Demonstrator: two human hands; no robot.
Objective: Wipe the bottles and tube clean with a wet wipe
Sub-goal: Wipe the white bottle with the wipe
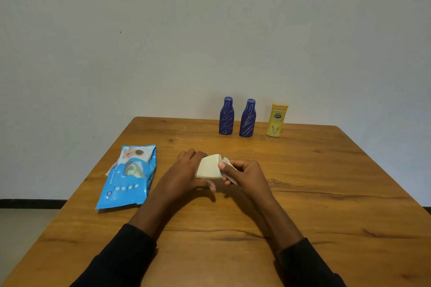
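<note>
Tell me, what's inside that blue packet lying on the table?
Through the opening of the blue packet, a pale wipe shows. How many more lie beneath cannot be seen; the packet covers them.

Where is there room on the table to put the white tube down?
Bare wood lies right of the right hand, out to the table edge, and beyond the wipes pack, left of the blue bottles. It is crowded at the far edge, where those and the yellow bottle stand close.
</note>
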